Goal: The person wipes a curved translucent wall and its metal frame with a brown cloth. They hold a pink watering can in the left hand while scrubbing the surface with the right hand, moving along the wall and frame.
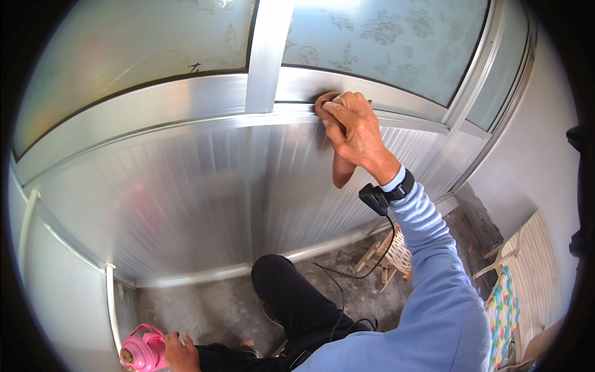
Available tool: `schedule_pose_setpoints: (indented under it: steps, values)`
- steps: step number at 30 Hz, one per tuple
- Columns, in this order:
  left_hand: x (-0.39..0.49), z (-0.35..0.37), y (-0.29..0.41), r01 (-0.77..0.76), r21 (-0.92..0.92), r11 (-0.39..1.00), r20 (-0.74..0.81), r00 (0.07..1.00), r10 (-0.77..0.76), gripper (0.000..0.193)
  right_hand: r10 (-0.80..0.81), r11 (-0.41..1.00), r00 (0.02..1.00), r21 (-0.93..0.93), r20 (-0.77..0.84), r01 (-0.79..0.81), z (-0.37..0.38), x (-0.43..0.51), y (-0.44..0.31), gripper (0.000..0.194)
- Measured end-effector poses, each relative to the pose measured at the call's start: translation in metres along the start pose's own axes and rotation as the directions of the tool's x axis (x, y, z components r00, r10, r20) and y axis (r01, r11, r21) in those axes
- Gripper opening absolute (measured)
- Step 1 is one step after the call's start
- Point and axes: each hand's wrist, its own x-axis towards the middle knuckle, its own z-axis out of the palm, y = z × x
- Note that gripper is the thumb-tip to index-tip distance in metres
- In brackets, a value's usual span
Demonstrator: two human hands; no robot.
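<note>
My right hand point(355, 125) grips a brown cloth point(344, 169) and presses it against the aluminium rail point(307, 111) below a frosted, flower-patterned glass pane point(367, 42). Part of the cloth is bunched under the fingers, and its end hangs over the ribbed metal panel point(209, 186). A black strap with a small box and cable point(376, 200) is around the right wrist. Low at the left, my left hand point(181, 352) lies right beside a pink vacuum flask point(144, 351) with a loop handle. Whether its fingers hold the flask cannot be told.
A small wooden folding stool point(395, 255) with a woven seat stands on the concrete floor point(186, 302). At the right is a slatted wooden chair point(534, 269) with a colourful cushion point(502, 311). White pipes point(111, 302) run along the left wall. A black cable trails over my leg.
</note>
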Motion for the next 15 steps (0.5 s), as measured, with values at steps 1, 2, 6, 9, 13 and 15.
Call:
schedule_pose_setpoints:
  steps: [1,2,6,9,13,15]
  values:
    - [0.0,-0.001,0.0,0.009,0.001,1.0,0.004,1.0,-0.009,0.023,-0.011,1.0,1.0,0.016,-0.003,0.011,0.005,0.005,-0.006,0.032]
    - [-0.001,-0.001,0.001,0.0,0.004,1.0,-0.007,1.0,0.0,0.023,-0.015,0.999,1.0,0.044,-0.001,0.015,0.009,0.009,-0.013,0.032]
    - [-0.002,0.0,-0.002,-0.001,-0.004,1.0,-0.019,1.0,0.001,0.023,-0.025,0.995,1.0,0.094,-0.006,0.026,0.026,0.024,-0.037,0.033]
    - [-0.002,0.002,-0.006,-0.011,-0.001,1.0,-0.029,1.0,0.011,0.023,-0.06,0.992,0.998,0.106,-0.03,0.063,0.038,0.03,-0.049,0.035]
    - [0.0,0.004,-0.008,-0.042,0.012,0.999,-0.053,0.998,0.043,0.022,-0.031,0.994,1.0,0.108,0.005,0.03,0.037,0.028,-0.05,0.038]
    - [-0.002,0.004,-0.009,0.023,0.004,1.0,-0.005,1.0,-0.022,0.022,-0.028,0.992,1.0,0.124,0.013,0.026,0.036,0.024,-0.049,0.04]
